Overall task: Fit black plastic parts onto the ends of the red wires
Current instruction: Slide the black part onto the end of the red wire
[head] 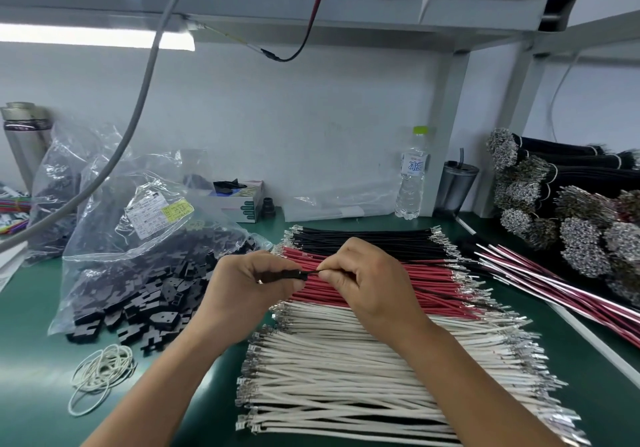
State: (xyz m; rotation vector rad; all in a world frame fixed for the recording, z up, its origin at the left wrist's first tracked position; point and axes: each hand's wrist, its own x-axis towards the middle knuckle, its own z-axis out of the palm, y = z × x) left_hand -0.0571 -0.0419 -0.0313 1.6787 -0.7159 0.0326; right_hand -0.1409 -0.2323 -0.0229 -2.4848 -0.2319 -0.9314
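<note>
Green matting covers the bench [41,335] under a grey shelf frame. Left hand [249,290] grips a black plastic part [282,276]; right hand [360,284] pinches a thin wire [436,295], apparently dark, its tip at the part's mouth. Best to keep wire and socket in line and push straight. Beneath the hands lie smooth red wires [398,284] with bright metal terminals; left of them, a crinkled clear bag [114,238] spills blocky black pieces.
</note>
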